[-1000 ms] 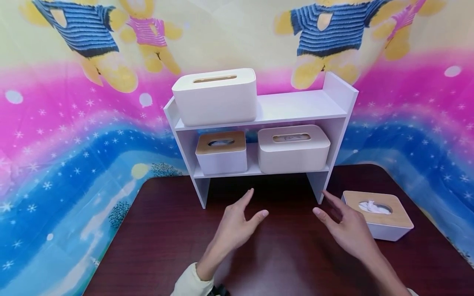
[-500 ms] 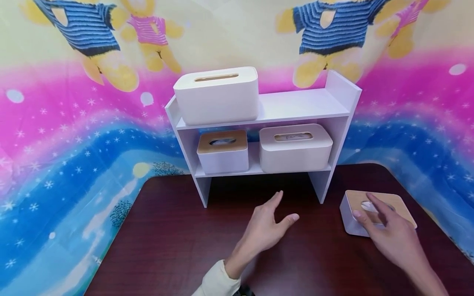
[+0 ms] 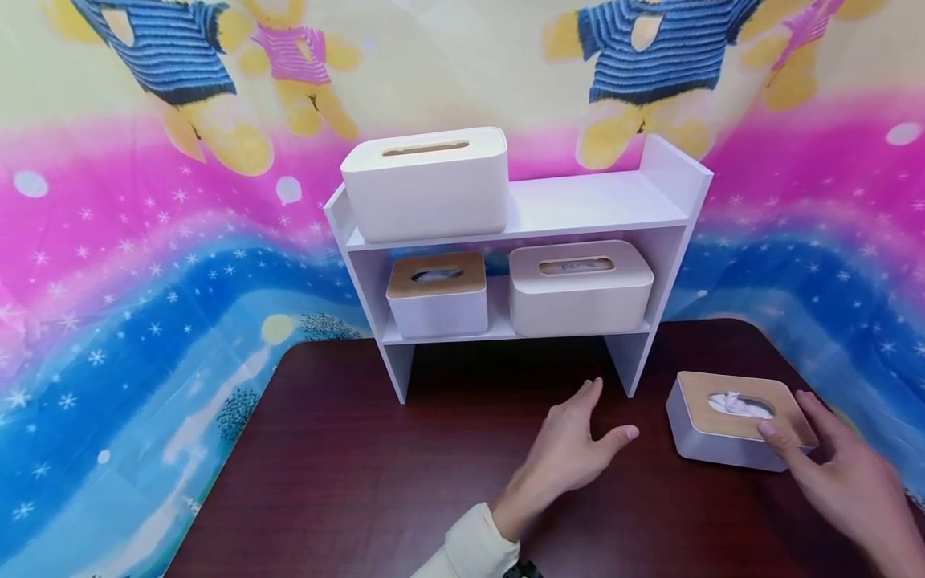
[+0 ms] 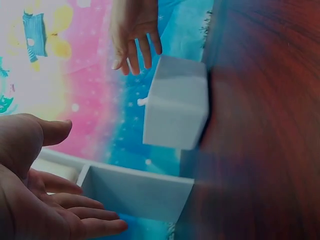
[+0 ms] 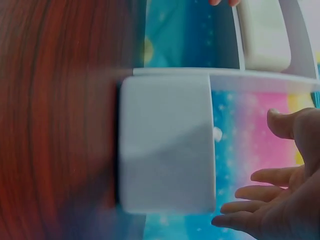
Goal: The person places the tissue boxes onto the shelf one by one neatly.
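Note:
A tissue box [image 3: 723, 440] with a wooden lid and white sides sits on the table at the right, a white tissue poking from its oval slot. My right hand [image 3: 841, 470] is at its right end, fingers spread, thumb over the lid's corner in the head view. In the right wrist view, that hand [image 5: 280, 185] shows relaxed fingers with nothing in them. To the left of the box, my left hand [image 3: 567, 445] hovers over the table with straight fingers and thumb apart. The left wrist view shows this hand [image 4: 50, 190] holding nothing, with the box [image 4: 175, 110] beyond it.
A white two-tier shelf [image 3: 592, 201] stands at the back of the dark wooden table [image 3: 325, 482]. Its top carries a large cream tissue box [image 3: 433, 197]. On its lower tier are a small wooden-lidded box [image 3: 441, 309] and a cream box [image 3: 581, 301].
Both hands have moved right. The right hand has passed over the wooden-lidded tissue box to its right end, while the left hand has come closer to its left side. The box stays in place.

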{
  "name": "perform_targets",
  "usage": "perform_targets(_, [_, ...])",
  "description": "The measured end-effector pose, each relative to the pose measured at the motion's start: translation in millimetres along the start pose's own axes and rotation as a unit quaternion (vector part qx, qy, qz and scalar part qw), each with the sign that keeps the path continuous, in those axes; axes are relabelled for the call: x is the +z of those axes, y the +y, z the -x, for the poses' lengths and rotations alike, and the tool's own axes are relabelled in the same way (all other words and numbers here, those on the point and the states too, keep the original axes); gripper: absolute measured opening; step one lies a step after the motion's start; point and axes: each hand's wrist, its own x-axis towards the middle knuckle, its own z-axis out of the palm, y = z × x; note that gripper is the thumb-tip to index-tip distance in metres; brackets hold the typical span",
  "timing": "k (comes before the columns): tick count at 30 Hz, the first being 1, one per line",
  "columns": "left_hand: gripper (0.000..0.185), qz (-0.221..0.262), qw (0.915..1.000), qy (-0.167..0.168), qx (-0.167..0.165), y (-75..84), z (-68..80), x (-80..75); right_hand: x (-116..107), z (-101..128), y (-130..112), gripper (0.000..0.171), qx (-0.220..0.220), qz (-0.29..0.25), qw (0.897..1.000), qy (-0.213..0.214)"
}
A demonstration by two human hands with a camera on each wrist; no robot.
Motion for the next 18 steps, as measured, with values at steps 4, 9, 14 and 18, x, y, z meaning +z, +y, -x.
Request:
perform_targets(4, [0.079,-0.013,0.9998,-0.011,-0.013,5.8,-5.8,13.1,1,-2,14,0.094,0.003,-0.005,0.999,-0.032])
perform_targets(9, [0.079,-0.019,0.9995,-0.021,-0.012,12.3,-13.0,30.1,3,-7,28,0.097,0.029,-0.009,0.993,-0.112])
perform_targets(14, [0.081,-0.017,0.9994,-0.03,-0.01,18.6,-19.5,45.2,8,-14,39,0.103,0.047,-0.019,0.985,-0.165])
perform_targets(18, [0.083,-0.022,0.9985,-0.045,-0.022,23.6,-23.8,57.8,12,-20,43,0.111,0.051,-0.045,0.984,-0.167])
